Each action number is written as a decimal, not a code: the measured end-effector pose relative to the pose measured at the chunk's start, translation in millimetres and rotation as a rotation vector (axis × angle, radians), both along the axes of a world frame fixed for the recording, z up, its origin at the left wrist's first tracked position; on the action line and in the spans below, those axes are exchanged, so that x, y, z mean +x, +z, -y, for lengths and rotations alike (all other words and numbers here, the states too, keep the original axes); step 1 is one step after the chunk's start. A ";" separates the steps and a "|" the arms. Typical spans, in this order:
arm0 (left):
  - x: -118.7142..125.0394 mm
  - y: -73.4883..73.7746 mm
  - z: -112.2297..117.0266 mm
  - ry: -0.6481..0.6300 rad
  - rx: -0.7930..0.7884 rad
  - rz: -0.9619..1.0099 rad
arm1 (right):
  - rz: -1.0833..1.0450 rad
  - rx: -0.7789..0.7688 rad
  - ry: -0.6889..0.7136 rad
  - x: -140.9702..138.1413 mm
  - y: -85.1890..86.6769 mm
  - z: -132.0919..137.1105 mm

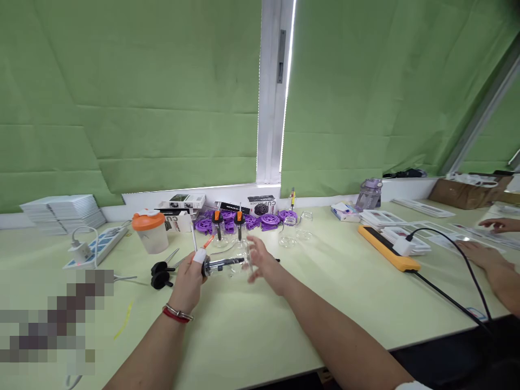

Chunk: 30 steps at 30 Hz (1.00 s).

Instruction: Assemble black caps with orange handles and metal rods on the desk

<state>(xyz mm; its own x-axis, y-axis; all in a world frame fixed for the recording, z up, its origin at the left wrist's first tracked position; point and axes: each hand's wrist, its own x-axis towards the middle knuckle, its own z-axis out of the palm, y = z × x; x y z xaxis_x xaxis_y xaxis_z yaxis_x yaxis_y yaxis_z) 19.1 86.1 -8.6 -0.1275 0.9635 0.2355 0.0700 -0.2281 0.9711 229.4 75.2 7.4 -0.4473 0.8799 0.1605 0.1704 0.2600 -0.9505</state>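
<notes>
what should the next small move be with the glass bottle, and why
Probably turn the clear glass bottle upright, base down, over the pale green table: the left hand holds it near its black top, the right hand has spread fingers at its base, and it lies sideways, while two clear glass bottles with black-and-orange tops stand upright behind.
</notes>
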 end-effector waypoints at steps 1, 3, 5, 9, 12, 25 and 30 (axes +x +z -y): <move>-0.3 0.2 0.8 0.005 0.024 -0.042 | 0.014 -0.147 0.026 1.7 -0.1 -2.4; 0.4 1.4 3.1 0.002 0.051 -0.102 | 0.054 -0.221 0.073 6.9 0.4 -4.9; 2.7 3.1 5.4 0.001 0.028 -0.095 | 0.061 -0.028 0.062 12.7 1.3 -5.2; 8.0 3.7 7.4 -0.001 -0.010 -0.041 | -0.076 -0.069 -0.059 14.9 -0.8 -6.3; 8.8 1.1 5.7 -0.014 0.041 -0.067 | -0.060 -0.351 0.012 9.9 -3.9 -4.2; 6.4 3.6 6.6 -0.069 -0.005 -0.049 | 0.163 0.037 0.001 4.3 -4.6 2.0; 6.2 5.1 3.6 -0.158 -0.318 0.117 | 0.472 1.171 0.003 12.8 -9.6 10.0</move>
<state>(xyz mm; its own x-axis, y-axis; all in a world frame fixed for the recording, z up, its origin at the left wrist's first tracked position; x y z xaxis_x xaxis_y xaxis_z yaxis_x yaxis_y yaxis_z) 25.3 82.5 -3.4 0.0205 0.9961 -0.0858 -0.0581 0.0868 0.9945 242.2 65.3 -2.2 -0.6754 0.3172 0.6657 0.4271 0.9042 0.0026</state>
